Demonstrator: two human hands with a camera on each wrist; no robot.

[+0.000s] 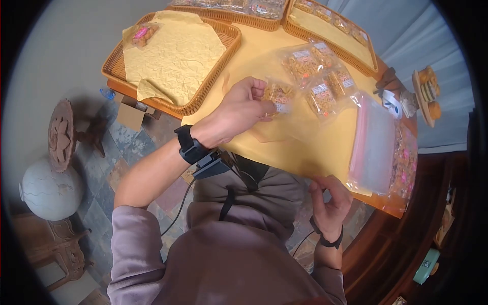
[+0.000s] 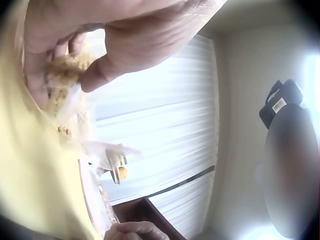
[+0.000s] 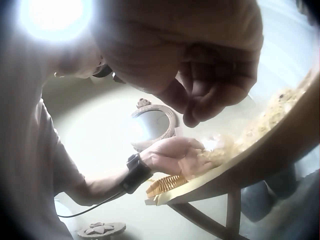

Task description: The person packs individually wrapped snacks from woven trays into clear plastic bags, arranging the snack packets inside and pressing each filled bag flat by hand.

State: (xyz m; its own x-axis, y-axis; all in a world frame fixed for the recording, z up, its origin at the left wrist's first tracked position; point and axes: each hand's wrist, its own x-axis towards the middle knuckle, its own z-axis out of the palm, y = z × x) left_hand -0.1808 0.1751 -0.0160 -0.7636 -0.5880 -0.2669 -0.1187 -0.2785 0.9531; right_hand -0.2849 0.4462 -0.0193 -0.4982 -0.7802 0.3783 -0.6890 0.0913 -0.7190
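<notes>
My left hand [image 1: 243,109] pinches a small clear packet of golden crunchy snack [image 1: 279,96] with a white label, just over the yellow table cover. In the left wrist view the fingers [image 2: 36,75] and thumb come round this packet [image 2: 62,95] from both sides. By the front table edge is my right hand [image 1: 331,203], its fingers loosely curled and the thumb close to the forefinger. Nothing shows in the right hand [image 3: 210,85] in its wrist view. Beyond the left hand lie several similar packets [image 1: 321,97] in a loose group.
A wicker tray [image 1: 195,99] lined with crumpled yellow paper stands at left, one pink-labelled packet [image 1: 144,34] in its corner. Two more baskets with packets sit at the back. At right lie a stack of clear plastic bags [image 1: 373,145] and pink-labelled packets [image 1: 404,170].
</notes>
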